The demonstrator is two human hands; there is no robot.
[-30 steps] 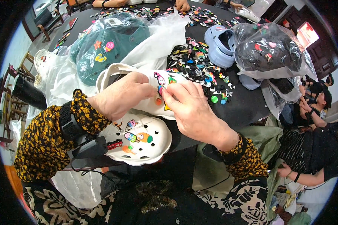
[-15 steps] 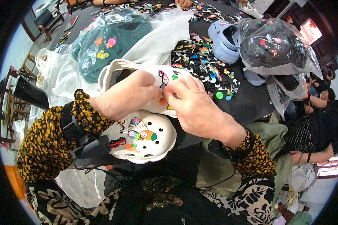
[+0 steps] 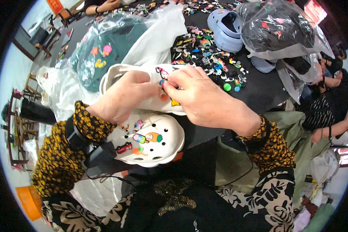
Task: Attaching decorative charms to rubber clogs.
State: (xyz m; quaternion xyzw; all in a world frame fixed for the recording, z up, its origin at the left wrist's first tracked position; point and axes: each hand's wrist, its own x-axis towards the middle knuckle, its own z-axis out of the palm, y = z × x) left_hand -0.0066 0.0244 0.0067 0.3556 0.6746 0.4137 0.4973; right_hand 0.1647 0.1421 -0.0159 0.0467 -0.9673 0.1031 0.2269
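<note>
A white clog lies on the table under both my hands, with several colourful shoe charms on its upper. The fingertips of my right hand are pinched on a small charm with a blue edge, right at the clog's surface. My left hand is closed beside it, over the clog; what its fingers hold is hidden. Nearer to me sits a second white clog. It carries a pineapple charm, a red vehicle charm, an ice-pop charm and others.
Loose charms are heaped across the dark table. Dark green clogs in a clear bag lie at far left. A light blue clog and bagged black clogs stand at far right. Other people sit around the table.
The view has shifted slightly. My right hand has rolled a little over the charm, and my left fist has drawn slightly back from it. Both clogs stay in place.
</note>
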